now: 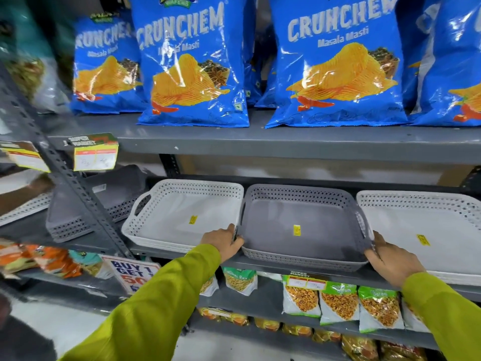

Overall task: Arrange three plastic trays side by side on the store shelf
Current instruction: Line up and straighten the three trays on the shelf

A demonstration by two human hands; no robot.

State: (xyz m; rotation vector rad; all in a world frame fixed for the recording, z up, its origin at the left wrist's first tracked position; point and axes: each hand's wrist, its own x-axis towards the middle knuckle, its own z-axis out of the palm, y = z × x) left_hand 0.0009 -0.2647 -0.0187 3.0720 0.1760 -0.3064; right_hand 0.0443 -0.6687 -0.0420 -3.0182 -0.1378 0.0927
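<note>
I hold the grey tray (299,225) with both hands on the middle shelf (273,268). My left hand (224,243) has its grip clamped on the tray's front left corner, fingers curled over the rim. My right hand (390,261) has its grip clamped on the front right corner, thumb lying along the rim. The grey tray sits between two white trays: the left white tray (182,212) touches it along one side, and the right white tray (421,225) lies just beside it toward the shelf's right end. The grey tray's front edge reaches the shelf's front edge, level with its neighbours. Each tray has a small yellow sticker (296,230) on its floor. More grey trays (78,217) are stacked past the upright post (78,194) at the shelf's left end. Blue crisp bags (192,63) stand on the shelf above, and snack packets (338,300) line the shelf below.
</note>
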